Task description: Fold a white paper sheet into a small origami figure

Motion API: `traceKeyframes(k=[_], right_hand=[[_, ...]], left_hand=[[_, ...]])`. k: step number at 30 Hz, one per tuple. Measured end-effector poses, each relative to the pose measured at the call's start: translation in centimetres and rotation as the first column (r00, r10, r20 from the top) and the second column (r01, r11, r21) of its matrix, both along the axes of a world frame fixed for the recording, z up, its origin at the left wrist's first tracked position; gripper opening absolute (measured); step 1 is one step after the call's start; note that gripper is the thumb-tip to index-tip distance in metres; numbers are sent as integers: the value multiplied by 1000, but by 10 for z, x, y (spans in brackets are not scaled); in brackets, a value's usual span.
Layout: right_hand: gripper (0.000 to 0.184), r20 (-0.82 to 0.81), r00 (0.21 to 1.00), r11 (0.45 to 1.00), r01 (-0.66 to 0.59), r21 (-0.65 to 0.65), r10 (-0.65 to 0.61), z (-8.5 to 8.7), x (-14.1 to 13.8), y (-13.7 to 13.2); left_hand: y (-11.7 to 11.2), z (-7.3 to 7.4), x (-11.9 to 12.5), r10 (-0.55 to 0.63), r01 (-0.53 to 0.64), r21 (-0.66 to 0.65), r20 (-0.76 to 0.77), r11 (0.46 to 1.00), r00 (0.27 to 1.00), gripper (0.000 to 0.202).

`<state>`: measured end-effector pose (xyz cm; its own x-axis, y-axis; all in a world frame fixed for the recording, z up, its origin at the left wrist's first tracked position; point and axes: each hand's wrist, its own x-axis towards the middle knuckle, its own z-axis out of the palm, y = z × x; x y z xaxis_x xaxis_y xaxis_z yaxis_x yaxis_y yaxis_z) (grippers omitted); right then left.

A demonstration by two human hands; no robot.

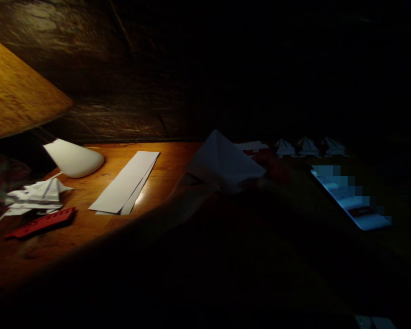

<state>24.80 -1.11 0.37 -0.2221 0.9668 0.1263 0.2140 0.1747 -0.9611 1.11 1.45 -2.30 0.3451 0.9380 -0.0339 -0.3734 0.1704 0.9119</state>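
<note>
A folded white paper point(222, 160) with a pointed top is held up in front of me, over the table. Its lower left edge is gripped by my left hand point(195, 194), whose fingers are mostly lost in shadow. At the lower right corner my right hand point(272, 176) holds the same paper, very dark and hard to make out. Left of my hands, white paper strips point(126, 183) lie overlapped on the lit wood.
A lamp with a yellow shade point(20, 91) and white base point(75, 157) stands at left. Near it are crumpled white paper point(37, 196) and a red ruler-like strip point(43, 223). Several small folded papers point(308, 147) line the back right. A lit phone point(352, 201) lies at right.
</note>
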Motion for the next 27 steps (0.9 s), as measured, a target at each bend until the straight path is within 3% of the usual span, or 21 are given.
traceKeyframes(k=[3, 8, 10, 13, 16, 20, 24, 27], right_hand=[[60, -23, 992, 985, -124, -120, 122, -3, -7, -5], [26, -38, 998, 991, -54, -120, 50, -6, -14, -10], [24, -6, 1000, 993, -3, -120, 2, -5, -13, -8], [37, 61, 997, 990, 50, -129, -42, -5, -9, -5], [44, 79, 997, 991, 24, -130, -13, -9, -6, -3], [40, 169, 986, 994, 27, -103, -9, -8, -3, 0], [35, 306, 948, 996, -88, -21, 90, 0, 6, 4], [26, 349, 930, 993, -102, -52, 114, -2, 11, 5]], left_hand=[[-3, 0, 1, -9, 10, 8, -52, 1000, 999, 49], [-8, -7, -4, 43, -52, -19, -318, 998, 947, 66], [-7, -8, -6, 61, -75, -21, -382, 997, 922, 65], [-5, -7, -6, 36, -25, 33, -377, 999, 926, 57], [-3, -3, -4, 42, -9, 93, -358, 996, 933, 49], [-5, 0, 0, 27, 35, 159, -370, 987, 929, 50], [-7, -3, 0, 41, 46, 211, -392, 976, 919, 57], [-8, -7, -1, 45, 74, 233, -466, 970, 884, 58]])
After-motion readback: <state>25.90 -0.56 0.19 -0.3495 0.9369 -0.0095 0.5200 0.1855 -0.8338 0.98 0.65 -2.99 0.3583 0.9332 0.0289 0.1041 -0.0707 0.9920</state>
